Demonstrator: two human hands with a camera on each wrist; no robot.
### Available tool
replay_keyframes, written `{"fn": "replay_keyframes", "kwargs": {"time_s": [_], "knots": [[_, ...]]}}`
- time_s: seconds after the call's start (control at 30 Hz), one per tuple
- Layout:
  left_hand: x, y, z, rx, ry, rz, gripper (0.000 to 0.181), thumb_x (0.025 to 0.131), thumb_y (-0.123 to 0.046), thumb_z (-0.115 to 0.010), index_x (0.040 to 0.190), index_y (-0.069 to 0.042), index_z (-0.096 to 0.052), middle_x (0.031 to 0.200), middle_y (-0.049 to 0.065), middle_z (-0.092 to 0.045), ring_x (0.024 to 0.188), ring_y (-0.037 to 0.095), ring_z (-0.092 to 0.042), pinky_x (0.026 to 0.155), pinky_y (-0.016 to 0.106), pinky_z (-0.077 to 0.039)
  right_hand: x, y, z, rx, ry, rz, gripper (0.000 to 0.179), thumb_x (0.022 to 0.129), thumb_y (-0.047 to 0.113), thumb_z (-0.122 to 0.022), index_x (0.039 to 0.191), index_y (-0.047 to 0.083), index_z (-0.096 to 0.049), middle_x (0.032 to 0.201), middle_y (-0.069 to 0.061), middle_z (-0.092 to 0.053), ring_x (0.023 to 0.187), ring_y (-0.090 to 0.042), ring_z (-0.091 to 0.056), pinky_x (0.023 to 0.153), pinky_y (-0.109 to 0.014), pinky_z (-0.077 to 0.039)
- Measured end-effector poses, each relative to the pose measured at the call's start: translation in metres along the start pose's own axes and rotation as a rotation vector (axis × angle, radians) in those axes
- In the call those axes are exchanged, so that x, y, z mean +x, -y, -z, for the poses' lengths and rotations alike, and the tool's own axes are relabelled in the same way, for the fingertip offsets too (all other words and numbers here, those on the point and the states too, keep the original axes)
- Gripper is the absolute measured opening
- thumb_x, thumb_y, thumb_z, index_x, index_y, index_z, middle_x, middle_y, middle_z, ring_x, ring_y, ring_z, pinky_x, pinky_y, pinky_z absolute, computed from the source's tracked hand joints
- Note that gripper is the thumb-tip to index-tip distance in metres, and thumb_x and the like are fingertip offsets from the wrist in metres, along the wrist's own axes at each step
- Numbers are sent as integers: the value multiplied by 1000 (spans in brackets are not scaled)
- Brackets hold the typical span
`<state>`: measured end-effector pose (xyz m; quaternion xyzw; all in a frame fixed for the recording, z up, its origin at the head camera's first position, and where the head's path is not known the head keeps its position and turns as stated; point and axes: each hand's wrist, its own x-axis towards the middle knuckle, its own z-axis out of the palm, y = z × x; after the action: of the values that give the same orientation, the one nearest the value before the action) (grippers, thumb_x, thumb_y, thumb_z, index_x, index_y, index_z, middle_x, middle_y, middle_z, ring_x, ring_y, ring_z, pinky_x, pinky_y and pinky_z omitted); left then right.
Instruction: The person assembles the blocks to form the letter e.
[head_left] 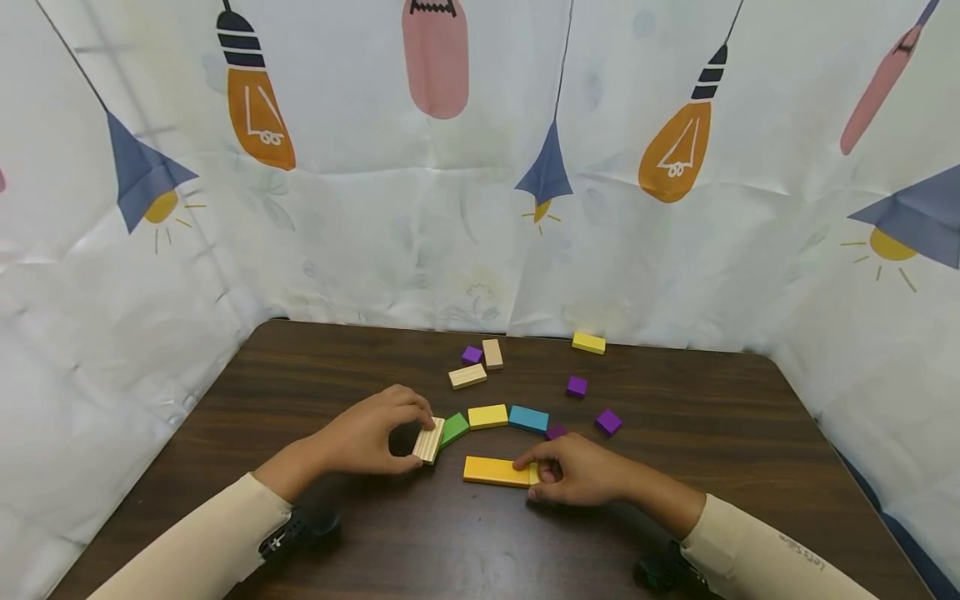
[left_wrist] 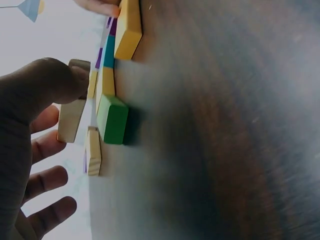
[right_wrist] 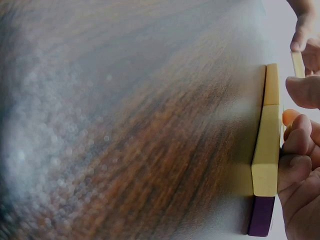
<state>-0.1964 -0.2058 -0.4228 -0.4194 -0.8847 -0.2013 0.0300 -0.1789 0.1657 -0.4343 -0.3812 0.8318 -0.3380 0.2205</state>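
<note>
My left hand (head_left: 382, 429) pinches a plain wooden block (head_left: 427, 442) between thumb and fingers. In the left wrist view this wooden block (left_wrist: 71, 121) is held tilted, beside the green block (left_wrist: 114, 120). A curved line runs right from there in the head view: green block (head_left: 454, 428), yellow block (head_left: 487, 416), blue block (head_left: 528, 419), purple block (head_left: 556, 432). In front of that curve lies a long orange block (head_left: 495, 471). My right hand (head_left: 581, 471) grips a yellow block (right_wrist: 266, 150) at its right end, index at the back, thumb at the front. Part of the yellow block is hidden.
Beyond the curve lie two plain wooden blocks (head_left: 468, 377), a purple block (head_left: 472, 355) and, near the far edge, a yellow block (head_left: 588, 343). Two more purple blocks (head_left: 609, 422) lie to the right. A patterned cloth (head_left: 480, 250) hangs behind the dark table (head_left: 300, 358).
</note>
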Motion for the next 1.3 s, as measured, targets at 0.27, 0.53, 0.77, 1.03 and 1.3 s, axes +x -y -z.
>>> {"fn": "replay_keyframes", "kwargs": {"time_s": [0.27, 0.53, 0.77, 1.03, 1.3], "knots": [[-11, -9, -3, -8, 14, -33, 38, 81, -35, -88, 112, -22, -70, 124, -9, -59, 117, 14, -54, 96, 43, -51, 0, -3, -1, -7, -5, -3, 36, 95, 27, -75, 129, 17, -70, 68, 15, -48, 59, 1, -41, 57, -19, -35], [-20, -11, -11, -4, 19, -35, 37, 81, -38, -87, 111, -24, -69, 124, -8, -61, 116, 14, -55, 96, 46, -50, 0, -3, -1, -12, -7, 5, 36, 95, 27, -75, 129, 16, -70, 68, 15, -48, 59, 1, -41, 56, -19, -35], [-27, -12, -19, -6, -1, -29, 38, 80, -43, -87, 109, -25, -69, 122, -10, -61, 114, 13, -55, 95, 47, -49, 0, -3, -1, -12, -10, 5, 36, 95, 27, -75, 129, 16, -70, 69, 15, -49, 60, 1, -42, 56, -19, -35], [-26, -11, -24, -9, 11, -5, 39, 83, -47, -85, 111, -25, -70, 123, -10, -61, 115, 15, -55, 97, 48, -48, 0, -2, -1, 2, -5, -14, 36, 95, 27, -76, 129, 17, -70, 69, 14, -49, 60, 1, -42, 57, -19, -35], [-25, -10, -26, 27, -11, -12, 42, 80, -52, -85, 110, -26, -71, 121, -10, -62, 116, 13, -55, 98, 48, -47, 0, -2, 0, 0, -3, -13, 36, 95, 26, -75, 130, 17, -70, 68, 14, -49, 60, 1, -42, 57, -19, -35]]}}
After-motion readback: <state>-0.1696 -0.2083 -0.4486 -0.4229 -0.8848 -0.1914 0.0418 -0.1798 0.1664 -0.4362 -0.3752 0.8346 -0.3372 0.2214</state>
